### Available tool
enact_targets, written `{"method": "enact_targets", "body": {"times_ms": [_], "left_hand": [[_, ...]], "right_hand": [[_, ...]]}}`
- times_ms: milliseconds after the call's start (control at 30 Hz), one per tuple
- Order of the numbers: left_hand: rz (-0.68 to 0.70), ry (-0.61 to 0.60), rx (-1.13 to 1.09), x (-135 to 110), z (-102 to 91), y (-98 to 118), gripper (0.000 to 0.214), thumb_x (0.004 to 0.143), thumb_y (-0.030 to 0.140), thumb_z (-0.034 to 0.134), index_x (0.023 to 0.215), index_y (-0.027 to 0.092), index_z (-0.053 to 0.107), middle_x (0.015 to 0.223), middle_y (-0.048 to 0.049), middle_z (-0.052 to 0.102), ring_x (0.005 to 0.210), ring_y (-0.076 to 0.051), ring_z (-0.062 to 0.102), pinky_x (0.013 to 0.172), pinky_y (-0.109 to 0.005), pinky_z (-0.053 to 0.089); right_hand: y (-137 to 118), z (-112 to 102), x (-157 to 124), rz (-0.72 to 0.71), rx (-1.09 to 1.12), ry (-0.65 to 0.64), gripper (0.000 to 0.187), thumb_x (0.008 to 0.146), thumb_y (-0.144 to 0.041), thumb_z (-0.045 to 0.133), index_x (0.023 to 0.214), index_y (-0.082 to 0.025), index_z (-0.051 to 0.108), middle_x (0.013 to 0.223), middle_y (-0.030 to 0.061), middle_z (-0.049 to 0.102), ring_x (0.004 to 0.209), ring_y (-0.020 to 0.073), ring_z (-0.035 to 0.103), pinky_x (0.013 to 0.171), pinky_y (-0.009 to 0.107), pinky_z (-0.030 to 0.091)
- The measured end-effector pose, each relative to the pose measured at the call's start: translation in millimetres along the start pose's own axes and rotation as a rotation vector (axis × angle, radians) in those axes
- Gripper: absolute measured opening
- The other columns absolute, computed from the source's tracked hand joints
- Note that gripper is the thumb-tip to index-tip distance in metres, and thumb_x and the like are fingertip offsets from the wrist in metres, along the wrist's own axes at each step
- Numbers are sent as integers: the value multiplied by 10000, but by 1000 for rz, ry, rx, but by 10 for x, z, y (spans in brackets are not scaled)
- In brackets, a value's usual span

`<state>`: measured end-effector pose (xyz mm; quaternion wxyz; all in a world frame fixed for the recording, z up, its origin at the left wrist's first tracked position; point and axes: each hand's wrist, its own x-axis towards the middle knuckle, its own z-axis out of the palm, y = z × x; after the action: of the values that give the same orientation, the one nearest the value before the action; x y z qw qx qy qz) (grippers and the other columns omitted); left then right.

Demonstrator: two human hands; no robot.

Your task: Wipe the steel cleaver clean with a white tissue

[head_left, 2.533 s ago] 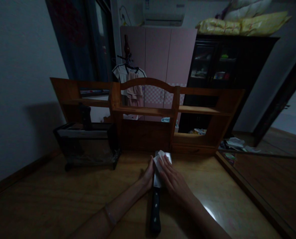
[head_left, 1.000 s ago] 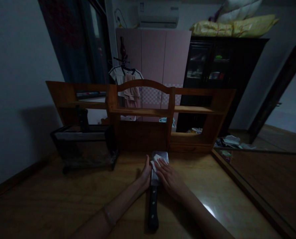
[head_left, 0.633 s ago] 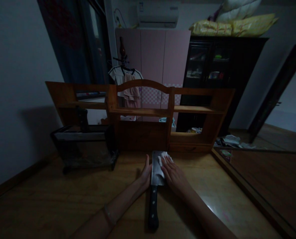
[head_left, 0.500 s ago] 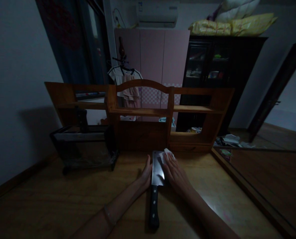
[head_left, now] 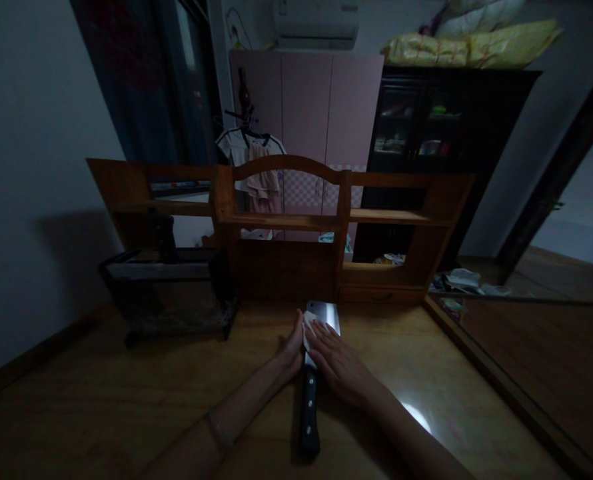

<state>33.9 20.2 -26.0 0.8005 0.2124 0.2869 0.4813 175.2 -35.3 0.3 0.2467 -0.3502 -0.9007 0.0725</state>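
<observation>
A cleaver (head_left: 325, 311) with a black handle (head_left: 309, 417) lies flat on the wooden desk (head_left: 126, 400), blade pointing away from me. My right hand (head_left: 339, 363) lies on the blade, fingers stretched out, pressing a white tissue (head_left: 307, 326) onto the steel. My left hand (head_left: 292, 348) rests on the desk against the blade's left edge, fingers together and straight.
A wooden shelf unit (head_left: 286, 227) stands along the back of the desk. A dark wire rack (head_left: 169, 287) sits at the left beside it. The desk's right edge (head_left: 496, 387) runs diagonally. A pink wardrobe (head_left: 306, 107) and a dark cabinet (head_left: 426, 133) stand behind.
My right hand with the tissue slid from the blade's far right corner back to the left and nearer the handle. My left hand and the cleaver stayed put.
</observation>
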Motion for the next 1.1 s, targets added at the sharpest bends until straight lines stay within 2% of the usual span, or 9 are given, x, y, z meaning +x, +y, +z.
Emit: {"method": "enact_targets", "body": {"times_ms": [200,300,433,533,633,700,800,967,1100], "left_hand": [[-24,-64,-11,-82,60,25,658,980,612,318,1124,71,664,1044,-169,710,1035,-250,669,924,-333,504],[-6,-90,9,-93,46,28,674,975,623,313,1201,84,649,1107,-165,697,1079,-252,653,940,-340,496],[18,-183,47,-51,14,1,696,953,653,337,1279,107,621,1175,-162,674,1118,-262,632,982,-354,466],[41,-179,140,-1,-1,-62,657,939,627,430,1267,95,633,1175,-163,674,1100,-263,636,998,-342,445],[120,-107,300,14,-15,-134,529,912,504,583,1193,64,670,1107,-162,697,1025,-258,662,960,-325,455],[154,-114,423,-10,-31,-162,476,861,435,675,1158,63,684,1070,-156,708,979,-264,673,920,-330,471],[191,-195,580,-73,-47,-161,486,788,372,761,1178,94,674,1109,-136,699,1019,-275,659,914,-334,475],[227,-337,632,-168,-8,-127,585,799,370,762,1305,131,590,1305,-139,605,1204,-288,568,1054,-377,402],[216,-341,654,-214,37,-132,676,822,426,733,1382,114,517,1365,-171,551,1228,-295,548,1084,-397,375]], "right_hand": [[102,26,-5,42,-43,36,509,1078,-372,289,1560,-261,169,1588,13,159,1464,207,134,1214,468,191],[183,50,-13,64,-80,50,505,1078,-380,285,1556,-235,209,1587,34,176,1466,201,137,1216,456,185],[364,96,-39,128,-111,75,533,1076,-409,280,1559,-197,200,1588,67,167,1470,216,107,1207,473,196],[509,143,-61,195,-119,133,588,1068,-449,292,1560,-145,183,1586,108,156,1471,243,84,1200,498,198],[609,180,-73,252,-92,197,602,1067,-467,272,1553,-119,202,1584,126,157,1471,249,83,1198,505,198],[648,193,-73,251,-55,222,584,1071,-457,246,1552,-128,212,1583,123,168,1471,246,90,1199,510,190],[664,196,-60,224,12,228,571,1072,-456,237,1562,-168,178,1585,105,173,1471,237,87,1200,516,176],[539,149,11,153,140,172,548,1075,-437,244,1569,-249,101,1606,33,29,1475,222,29,1212,485,140],[409,113,53,116,185,129,536,1074,-419,250,1569,-271,107,1602,9,31,1473,223,25,1214,465,138]]}}
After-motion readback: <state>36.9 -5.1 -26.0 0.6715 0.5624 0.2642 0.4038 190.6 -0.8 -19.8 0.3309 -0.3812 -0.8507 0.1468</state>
